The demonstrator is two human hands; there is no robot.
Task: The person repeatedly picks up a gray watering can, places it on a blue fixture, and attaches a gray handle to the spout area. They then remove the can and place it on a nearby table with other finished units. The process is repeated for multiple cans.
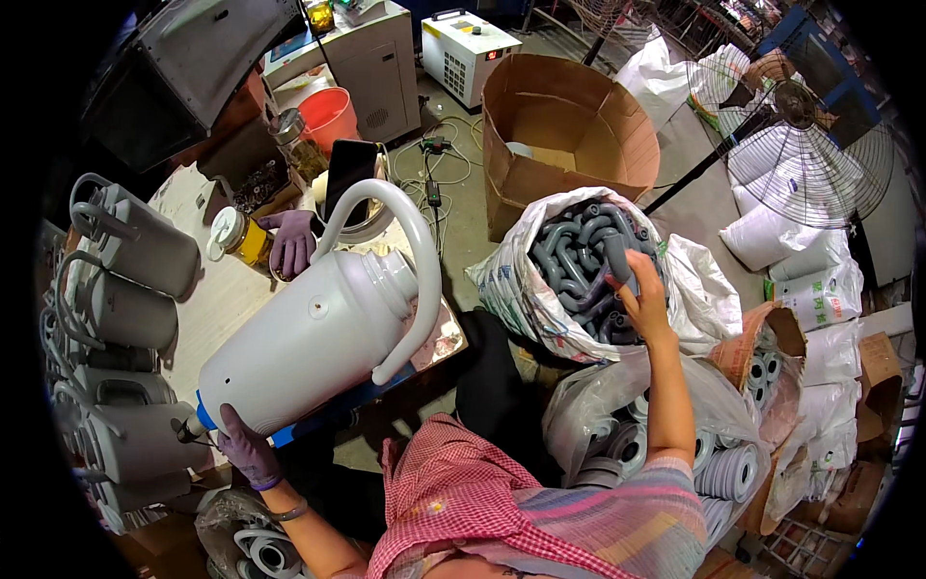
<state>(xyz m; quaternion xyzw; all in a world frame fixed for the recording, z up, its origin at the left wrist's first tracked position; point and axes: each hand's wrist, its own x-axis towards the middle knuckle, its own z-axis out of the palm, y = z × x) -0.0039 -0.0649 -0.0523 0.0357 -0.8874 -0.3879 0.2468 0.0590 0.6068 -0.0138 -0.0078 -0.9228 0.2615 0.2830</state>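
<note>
A large grey plastic watering can (309, 314) with a long curved handle (424, 270) lies tilted across the table's near edge. My left hand (249, 452), in a purple glove, grips its base beside a blue piece (204, 410) and a dark-tipped part (188, 430); some of the fingers are hidden. On the right, my bare right hand (646, 294) is closed around a curved grey plastic tube (617, 259). It holds the tube over an open white woven sack (521, 309) full of similar curved tubes (576, 253).
Several grey watering cans (140, 241) line the table's left side. A purple glove (292, 243), a jar (241, 238) and a phone (349, 176) lie behind. Right are a cardboard box (569, 106), a standing fan (796, 106) and a plastic bag (579, 386) of ridged grey parts.
</note>
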